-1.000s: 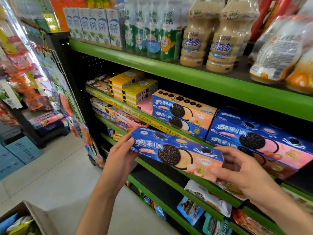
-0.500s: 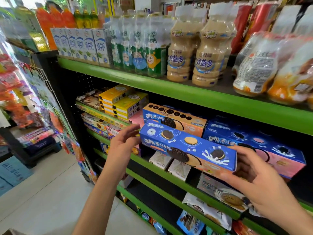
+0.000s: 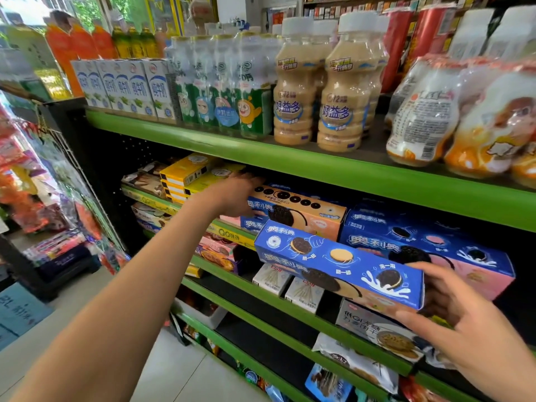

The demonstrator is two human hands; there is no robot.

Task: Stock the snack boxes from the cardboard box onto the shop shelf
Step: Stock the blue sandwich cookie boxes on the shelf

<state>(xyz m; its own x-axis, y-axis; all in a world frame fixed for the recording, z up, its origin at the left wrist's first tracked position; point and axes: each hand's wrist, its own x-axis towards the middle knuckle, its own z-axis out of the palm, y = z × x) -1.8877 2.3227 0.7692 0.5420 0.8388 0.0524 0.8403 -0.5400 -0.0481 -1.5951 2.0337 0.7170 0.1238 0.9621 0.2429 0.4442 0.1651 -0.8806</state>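
Note:
My right hand (image 3: 458,311) holds a long blue cookie box (image 3: 339,262) by its right end, level, just in front of the middle shelf (image 3: 232,236). On that shelf sits a stack of orange-and-blue cookie boxes (image 3: 301,211), with blue-and-pink cookie boxes (image 3: 429,245) to its right. My left hand (image 3: 232,195) reaches out to the left end of the orange-and-blue stack, fingers above and thumb below the top box; the hand is blurred. The cardboard box is out of view.
Yellow boxes (image 3: 188,172) are stacked left of my left hand. The green top shelf (image 3: 319,166) carries milk cartons (image 3: 127,85) and drink bottles (image 3: 339,91) close overhead. White boxes (image 3: 287,282) and snack bags (image 3: 359,364) fill lower shelves. A hanging snack rack (image 3: 26,181) stands left.
My left hand let go of the blue box and moved up and back to the orange-and-blue stack. My right hand alone now holds the blue box, which sits slightly lower and to the right.

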